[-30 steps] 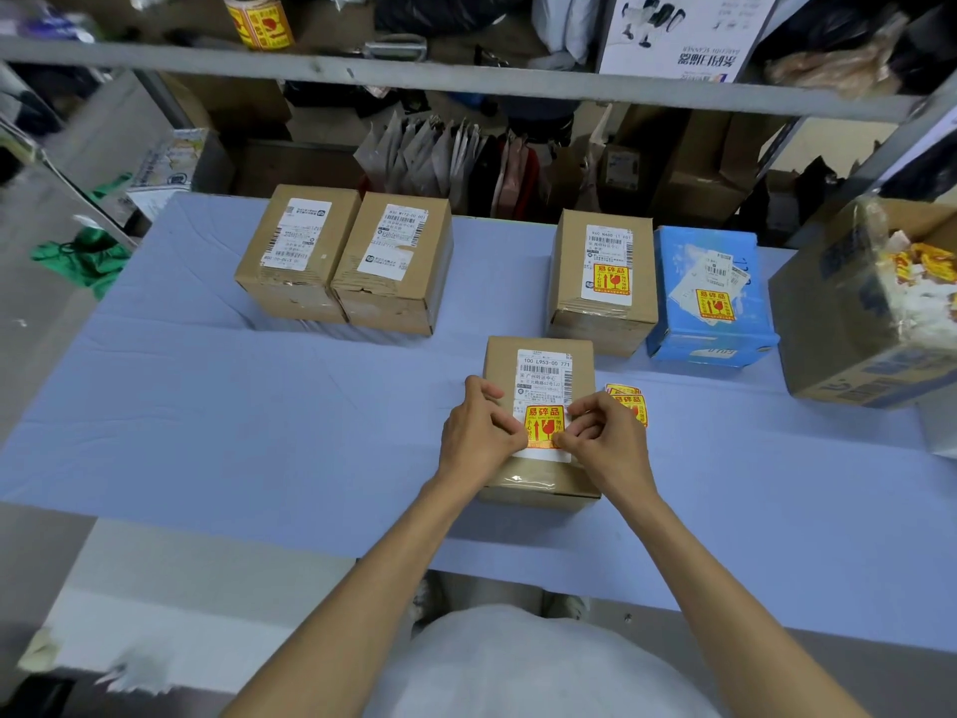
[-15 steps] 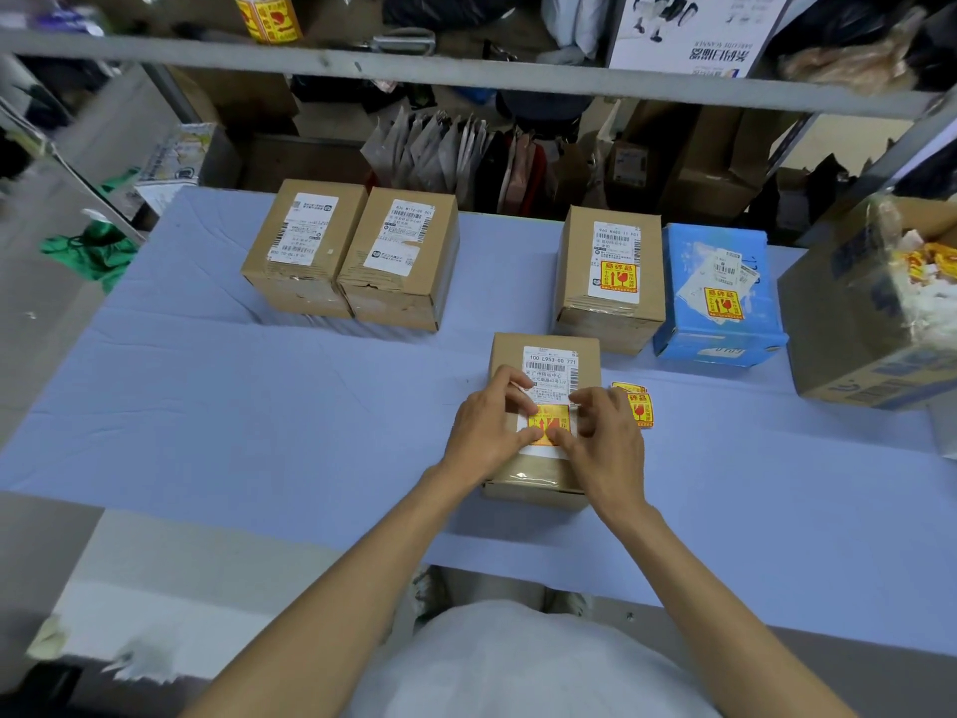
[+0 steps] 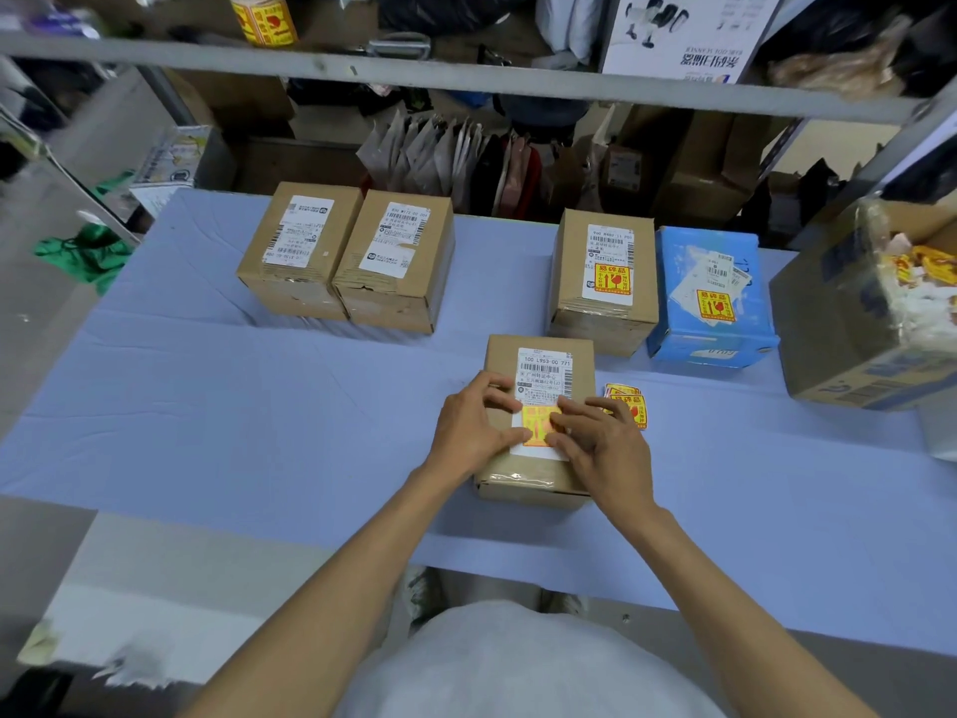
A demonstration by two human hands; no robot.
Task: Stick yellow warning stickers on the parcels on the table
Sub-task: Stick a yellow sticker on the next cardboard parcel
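You had both hands pressed on the near parcel, with the yellow warning sticker between them.

The sticker lay on the lower part of that parcel's white label. Your left hand rested on the box top with fingers spread and its thumb at the sticker's left edge, gripping nothing. Your right hand laid nearly straight fingers over the sticker's right side, also grasping nothing. Spare stickers lay on the blue table just right of the parcel, partly behind your right hand. At the back, the brown parcel and blue parcel carried stickers, and the two left parcels did not.
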